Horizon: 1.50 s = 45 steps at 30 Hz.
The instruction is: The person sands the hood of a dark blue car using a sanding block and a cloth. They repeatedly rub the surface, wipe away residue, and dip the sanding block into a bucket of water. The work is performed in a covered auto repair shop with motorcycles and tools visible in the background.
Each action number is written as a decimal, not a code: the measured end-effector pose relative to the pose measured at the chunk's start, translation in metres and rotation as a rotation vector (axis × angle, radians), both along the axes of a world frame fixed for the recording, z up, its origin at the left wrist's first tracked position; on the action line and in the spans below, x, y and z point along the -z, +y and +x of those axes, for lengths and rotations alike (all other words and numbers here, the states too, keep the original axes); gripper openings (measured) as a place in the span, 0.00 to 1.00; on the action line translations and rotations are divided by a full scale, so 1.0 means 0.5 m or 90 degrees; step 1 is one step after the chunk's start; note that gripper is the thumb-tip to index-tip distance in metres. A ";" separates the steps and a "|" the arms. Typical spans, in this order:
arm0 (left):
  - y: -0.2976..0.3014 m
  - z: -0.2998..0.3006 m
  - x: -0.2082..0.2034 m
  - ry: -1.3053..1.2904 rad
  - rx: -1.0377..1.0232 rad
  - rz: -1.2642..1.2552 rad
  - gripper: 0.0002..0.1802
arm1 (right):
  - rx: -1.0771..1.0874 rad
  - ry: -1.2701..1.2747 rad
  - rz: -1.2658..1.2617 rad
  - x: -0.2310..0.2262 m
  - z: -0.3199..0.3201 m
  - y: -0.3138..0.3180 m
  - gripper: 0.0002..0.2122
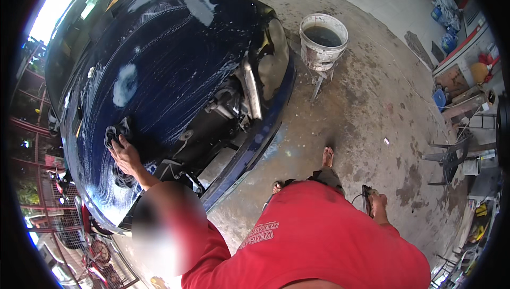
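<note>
Currently, a white bucket [322,59] beside the blue car hood [175,79] contains murky grey liquid; its depth is not discernible. A blur conceals part of the left arm. The left hand [125,157] grips a dark cloth [124,127] against the streaked hood, fingers curved over it. The right hand [379,204] is closed around a dark object [366,196], partly hidden; its type is unclear.

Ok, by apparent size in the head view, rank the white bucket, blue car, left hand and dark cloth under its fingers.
1. Blue car
2. White bucket
3. Left hand and dark cloth: unsure; the hand partly covers the cloth.
</note>
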<state>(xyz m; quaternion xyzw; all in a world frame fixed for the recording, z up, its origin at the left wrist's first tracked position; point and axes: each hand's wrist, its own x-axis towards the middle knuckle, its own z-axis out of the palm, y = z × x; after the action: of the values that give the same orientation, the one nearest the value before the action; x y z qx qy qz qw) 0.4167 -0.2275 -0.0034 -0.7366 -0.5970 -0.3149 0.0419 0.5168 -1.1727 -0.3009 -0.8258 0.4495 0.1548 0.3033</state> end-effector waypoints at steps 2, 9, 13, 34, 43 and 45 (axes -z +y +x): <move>-0.053 0.075 0.000 0.026 0.012 0.000 0.40 | -0.054 -0.009 -0.017 0.050 0.053 -0.036 0.18; -0.229 0.445 0.019 0.051 0.065 0.122 0.34 | -0.137 -0.103 0.088 0.168 0.458 -0.145 0.23; -0.314 0.654 0.018 0.064 0.130 0.090 0.35 | -0.207 -0.192 0.150 0.094 0.720 -0.160 0.20; -0.101 1.174 0.028 0.343 0.019 -0.004 0.50 | -0.169 -0.307 1.427 -0.299 1.678 0.285 0.22; -0.616 1.747 -0.019 -0.045 0.663 0.074 0.28 | -0.090 -0.028 1.464 -0.357 1.969 0.449 0.25; -0.806 1.890 0.032 -0.186 0.871 -0.249 0.36 | -0.087 0.072 1.448 -0.341 2.031 0.498 0.26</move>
<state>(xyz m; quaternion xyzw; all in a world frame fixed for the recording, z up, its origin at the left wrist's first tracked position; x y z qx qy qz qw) 1.3616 -0.6303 -0.0196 -0.8896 -0.0476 -0.2532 -0.3771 1.5324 -0.9238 -0.1305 -0.0868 0.0153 0.5254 0.8463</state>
